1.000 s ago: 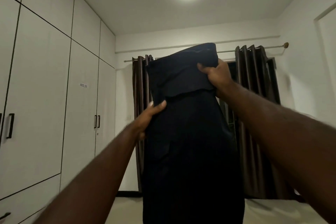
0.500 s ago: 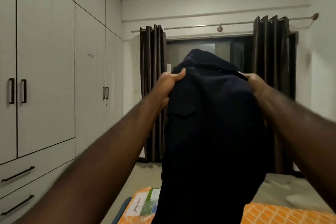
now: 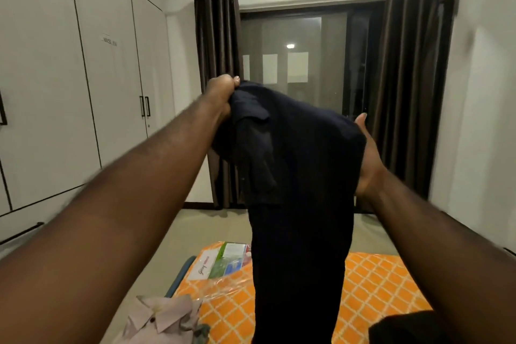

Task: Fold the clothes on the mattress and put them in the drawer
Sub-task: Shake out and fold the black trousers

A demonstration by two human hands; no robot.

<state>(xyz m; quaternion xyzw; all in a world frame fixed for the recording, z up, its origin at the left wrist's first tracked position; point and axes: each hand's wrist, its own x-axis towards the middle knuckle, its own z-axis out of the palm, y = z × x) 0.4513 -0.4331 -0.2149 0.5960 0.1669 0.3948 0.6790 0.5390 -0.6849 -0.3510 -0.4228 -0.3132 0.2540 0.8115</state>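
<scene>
My left hand (image 3: 220, 95) grips the dark garment (image 3: 298, 176) by its top at 11 o'clock, and my right hand (image 3: 368, 159) clasps its edge at 3. It hangs over the orange mattress (image 3: 377, 282) at 6. The mattress label (image 3: 220, 260) and the wardrobe sticker (image 3: 109, 41) at 10 are too blurred to read.

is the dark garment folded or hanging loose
Hanging loose, not folded: the dark garment dangles from the left hand and right hand over the orange mattress.

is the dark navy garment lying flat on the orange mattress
No, the left hand and right hand hold the dark navy garment up by its top, so it hangs down over the orange mattress.
</scene>
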